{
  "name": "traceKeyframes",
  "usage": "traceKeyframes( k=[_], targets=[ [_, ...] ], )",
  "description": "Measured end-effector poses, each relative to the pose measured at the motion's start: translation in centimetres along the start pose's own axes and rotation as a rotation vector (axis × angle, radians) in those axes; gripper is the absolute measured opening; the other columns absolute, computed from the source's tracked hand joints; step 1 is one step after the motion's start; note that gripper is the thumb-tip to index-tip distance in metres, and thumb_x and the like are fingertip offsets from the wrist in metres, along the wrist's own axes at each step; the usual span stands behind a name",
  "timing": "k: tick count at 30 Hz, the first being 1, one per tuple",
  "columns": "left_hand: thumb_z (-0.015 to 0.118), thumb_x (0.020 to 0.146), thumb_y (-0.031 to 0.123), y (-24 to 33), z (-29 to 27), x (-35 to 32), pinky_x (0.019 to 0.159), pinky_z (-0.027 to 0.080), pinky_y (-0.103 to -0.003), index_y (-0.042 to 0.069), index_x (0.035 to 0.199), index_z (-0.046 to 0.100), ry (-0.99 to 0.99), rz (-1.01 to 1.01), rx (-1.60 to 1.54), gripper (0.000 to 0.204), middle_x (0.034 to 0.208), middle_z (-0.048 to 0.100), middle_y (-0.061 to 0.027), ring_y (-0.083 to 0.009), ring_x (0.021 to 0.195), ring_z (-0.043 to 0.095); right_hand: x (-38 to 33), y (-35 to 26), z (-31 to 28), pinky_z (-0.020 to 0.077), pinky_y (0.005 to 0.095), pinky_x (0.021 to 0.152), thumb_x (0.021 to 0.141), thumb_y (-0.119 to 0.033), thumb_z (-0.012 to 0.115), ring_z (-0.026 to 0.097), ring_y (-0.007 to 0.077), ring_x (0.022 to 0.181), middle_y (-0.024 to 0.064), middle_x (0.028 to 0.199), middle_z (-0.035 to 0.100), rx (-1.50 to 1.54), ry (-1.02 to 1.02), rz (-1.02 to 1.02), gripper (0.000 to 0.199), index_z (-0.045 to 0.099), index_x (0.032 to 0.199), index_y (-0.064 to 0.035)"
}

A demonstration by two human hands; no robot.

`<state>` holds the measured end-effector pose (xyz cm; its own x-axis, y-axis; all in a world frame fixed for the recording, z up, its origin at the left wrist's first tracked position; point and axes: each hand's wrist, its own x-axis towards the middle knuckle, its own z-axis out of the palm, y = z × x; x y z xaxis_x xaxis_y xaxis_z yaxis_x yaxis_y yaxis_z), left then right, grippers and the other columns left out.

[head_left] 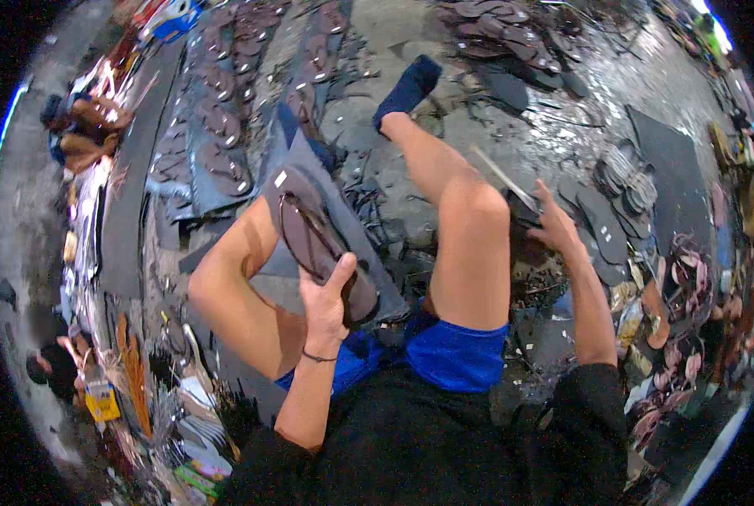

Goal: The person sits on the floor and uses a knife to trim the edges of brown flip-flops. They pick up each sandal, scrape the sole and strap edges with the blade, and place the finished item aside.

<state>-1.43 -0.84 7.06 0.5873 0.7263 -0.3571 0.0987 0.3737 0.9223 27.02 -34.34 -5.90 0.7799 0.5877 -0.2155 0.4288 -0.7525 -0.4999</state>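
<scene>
My left hand (325,295) grips a brown flip-flop (340,240) by its heel end, thumb across the footbed. Its dark thong strap faces up, and a small white label sits near the toe. The flip-flop lies over a grey cloth (356,202) draped across my left leg. Beyond my right knee, my right hand (556,226) is closed at the dark end of a long thin tool with a pale blade (497,171), which points away to the upper left. The fingers partly hide its handle.
Rows of brown flip-flops (220,122) lie on sheets at the far left. A heap of flip-flops (495,29) is at the far right. Dark soles (600,219) and pinkish straps (676,363) lie right. Brushes and scraps, including a yellow packet (102,401), line the left.
</scene>
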Motion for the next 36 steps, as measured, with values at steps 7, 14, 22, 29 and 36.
traceKeyframes(
  k=[7, 14, 22, 29, 36],
  targets=[
    [0.062, 0.091, 0.033, 2.1, 1.4, -0.2, 0.089, 0.047, -0.035, 0.003, 0.124, 0.051, 0.164, 0.113, -0.245, 0.046, 0.115, 0.059, -0.0042, -0.0183, 0.102, 0.057, -10.3, -13.6, -5.6, 0.0508, 0.0323, 0.075, 0.094, -0.016, 0.054, 0.062, 0.0175, 0.082, 0.0102, 0.094, 0.065, 0.602, 0.507, 0.298, 0.034, 0.05, 0.123, 0.0014],
    [0.062, 0.092, 0.031, 5.2, 2.3, -0.1, 0.091, 0.048, -0.034, 0.005, 0.127, 0.048, 0.28, 0.003, -0.36, 0.046, 0.118, 0.056, -0.0037, -0.0164, 0.104, 0.056, -18.4, -25.8, -0.4, 0.05, 0.0361, 0.067, 0.083, -0.007, 0.065, 0.059, 0.0291, 0.072, 0.0145, 0.086, 0.062, 0.408, 0.207, -0.209, 0.04, 0.058, 0.122, -0.0023],
    [0.061, 0.093, 0.028, 5.8, -0.4, -2.2, 0.093, 0.049, -0.033, 0.003, 0.125, 0.049, 0.219, -0.058, -0.417, 0.042, 0.118, 0.057, -0.0048, -0.0157, 0.105, 0.057, -20.2, -26.9, 1.9, 0.0505, 0.0344, 0.061, 0.078, -0.015, 0.074, 0.06, 0.0243, 0.066, 0.0103, 0.088, 0.066, 0.339, 0.283, -0.261, 0.037, 0.065, 0.112, -0.005],
    [0.058, 0.095, 0.024, 4.7, -2.5, -4.0, 0.089, 0.053, -0.035, 0.002, 0.125, 0.049, 0.077, -0.047, -0.457, 0.037, 0.115, 0.06, -0.0079, -0.0177, 0.101, 0.062, -19.5, -29.1, 1.3, 0.0512, 0.0321, 0.059, 0.078, -0.016, 0.075, 0.063, 0.0223, 0.068, 0.0092, 0.089, 0.067, 0.265, 0.303, -0.295, 0.033, 0.067, 0.109, -0.0064],
    [0.056, 0.096, 0.023, 1.1, -5.2, -5.9, 0.089, 0.051, -0.035, 0.001, 0.125, 0.048, 0.167, -0.046, -0.316, 0.037, 0.114, 0.06, -0.0077, -0.0188, 0.102, 0.061, -16.7, -32.7, 0.4, 0.0507, 0.0342, 0.053, 0.083, -0.023, 0.071, 0.062, 0.0235, 0.059, 0.0102, 0.074, 0.064, 0.422, 0.02, -0.273, 0.028, 0.067, 0.107, -0.0079]
  ],
)
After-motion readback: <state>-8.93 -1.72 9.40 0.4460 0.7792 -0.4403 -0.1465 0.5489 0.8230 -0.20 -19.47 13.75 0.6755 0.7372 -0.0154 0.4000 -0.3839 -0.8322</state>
